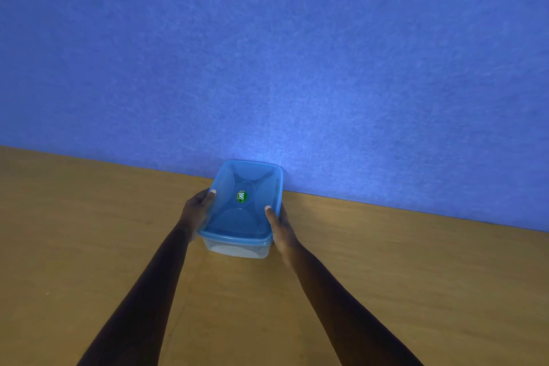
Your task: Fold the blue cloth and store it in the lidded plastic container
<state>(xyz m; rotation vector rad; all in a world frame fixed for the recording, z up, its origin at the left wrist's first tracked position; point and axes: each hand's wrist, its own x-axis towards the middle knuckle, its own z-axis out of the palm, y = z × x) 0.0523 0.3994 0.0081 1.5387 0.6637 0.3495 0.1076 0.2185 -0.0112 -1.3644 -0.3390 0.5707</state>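
A clear plastic container [237, 248] stands on the wooden table close to the blue wall. Its translucent blue lid [228, 217] with a green round sticker [241, 196] sits on top. My left hand [196, 211] grips the container's left side, thumb on the lid's edge. My right hand [280, 226] grips the right side, thumb also on the lid. Something pale shows through the clear front wall; I cannot tell what it is. The blue cloth is not visible as such.
The wooden table [89, 232] stretches left, right and toward me. A blue felt-like wall [267, 53] rises right behind the container.
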